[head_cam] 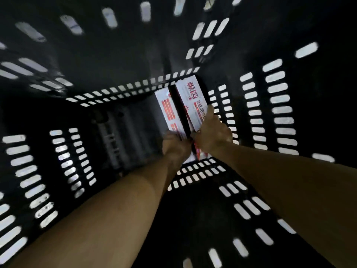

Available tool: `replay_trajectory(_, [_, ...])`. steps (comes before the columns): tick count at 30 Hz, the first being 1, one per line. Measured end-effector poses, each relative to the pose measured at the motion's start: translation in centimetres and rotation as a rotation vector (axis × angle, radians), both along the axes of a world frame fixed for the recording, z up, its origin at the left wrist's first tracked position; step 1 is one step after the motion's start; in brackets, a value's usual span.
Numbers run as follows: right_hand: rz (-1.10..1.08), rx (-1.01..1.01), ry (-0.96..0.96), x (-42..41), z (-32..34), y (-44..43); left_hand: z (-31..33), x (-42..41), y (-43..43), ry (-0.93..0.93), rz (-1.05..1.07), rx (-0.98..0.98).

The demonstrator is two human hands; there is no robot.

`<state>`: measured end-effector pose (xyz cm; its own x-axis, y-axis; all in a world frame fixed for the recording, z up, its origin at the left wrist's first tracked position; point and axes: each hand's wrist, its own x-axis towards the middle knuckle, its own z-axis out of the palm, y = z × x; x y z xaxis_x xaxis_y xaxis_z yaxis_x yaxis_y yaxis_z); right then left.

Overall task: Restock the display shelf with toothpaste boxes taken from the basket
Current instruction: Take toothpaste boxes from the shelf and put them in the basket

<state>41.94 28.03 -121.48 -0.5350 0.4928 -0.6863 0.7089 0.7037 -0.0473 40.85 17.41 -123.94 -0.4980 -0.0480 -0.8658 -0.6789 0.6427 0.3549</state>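
Down inside a dark basket (135,55) with slotted walls. On its floor (125,122), just beside the right wall: left box (167,110) and right box (190,95), both white, side by side, a narrow dark gap between. On the right box, large red Chinese characters and smaller red print, too blurred to read. On the left box, red bars and red print, also unreadable. Left hand (174,146) curled over the near end of the left box. Right hand (212,135) clamped on the right box, thumb (210,111) laid along its right edge. Far ends near the far wall, near ends near the near wall. Dark floor showing left of the boxes, across to the left wall.
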Motion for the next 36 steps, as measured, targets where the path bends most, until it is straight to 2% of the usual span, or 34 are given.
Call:
replay_trajectory(3, [-0.01, -0.004, 0.031, -0.6, 1.2, 0.2, 0.6, -0.3, -1.1, 0.006, 0.034, 0.012])
replay_trajectory(6, [-0.036, 0.008, 0.036, -0.2, 4.8, -0.3, 4.1, -1.2, -3.2, -0.019, 0.03, 0.024])
replay_trajectory(8, [-0.057, -0.046, 0.029, 0.2, 7.9, -0.9, 7.8, -1.8, -4.6, -0.026, 0.011, 0.003])
replay_trajectory(12, [0.041, -0.124, 0.092, 0.4, 16.6, -2.6, 18.4, -1.4, -8.1, -0.113, 0.19, 0.104])
replay_trajectory(17, [-0.031, -0.178, 0.235, 0.5, 32.7, -5.9, 35.2, -1.4, -12.0, -0.122, 0.36, 0.269])
replay_trajectory(22, [-0.05, -0.285, 0.532, -0.3, 51.6, -9.1, 54.3, -3.3, -15.7, 0.032, 0.454, 0.512])
replay_trajectory(26, [-0.033, -0.388, 0.854, -3.3, 67.8, -11.7, 70.9, -6.7, -19.7, 0.209, 0.388, 0.677])
replay_trajectory(30, [0.076, -0.39, 1.111, -7.0, 82.2, -15.1, 83.9, -10.0, -25.0, 0.373, 0.307, 0.78])
replay_trajectory(36, [0.234, -0.46, 1.382, -10.7, 97.5, -21.9, 99.5, -13.5, -31.1, 0.669, 0.225, 0.901])
